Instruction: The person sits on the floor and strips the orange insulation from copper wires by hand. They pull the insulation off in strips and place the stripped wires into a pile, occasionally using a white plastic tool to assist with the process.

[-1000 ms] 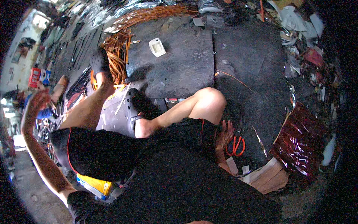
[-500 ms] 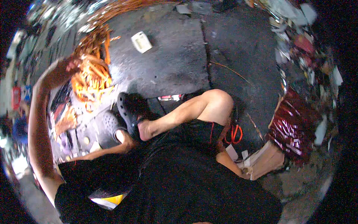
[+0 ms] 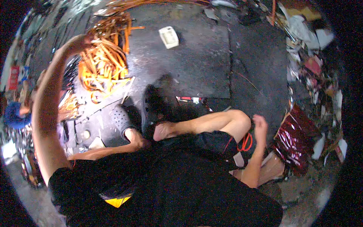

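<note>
My left arm stretches forward on the left, and my left hand (image 3: pixel 86 41) is at the upper left edge of a heap of orange, flat strips (image 3: pixel 104 68). Blur and the strips hide its fingers, so whether it grips one cannot be told. Beside my bent knee, my right hand (image 3: pixel 260 125) is raised with its fingers loosely apart and nothing visible in them. Just below that knee, orange-red loops (image 3: pixel 245 143) lie by a pale block-like piece (image 3: pixel 270 168).
A small whitish plastic box (image 3: pixel 168 37) lies on the dark floor mat (image 3: pixel 189 64). Mixed scrap (image 3: pixel 306 38) lines the right side, with a shiny dark red sheet (image 3: pixel 297 140) nearer me. My dark clogs (image 3: pixel 123 119) are near the strips. Something blue (image 3: pixel 17 115) shows at far left.
My right hand has risen from beside the pale piece to next to my knee. The left hand has shifted slightly forward along the strips. The whole view has swung a little.
</note>
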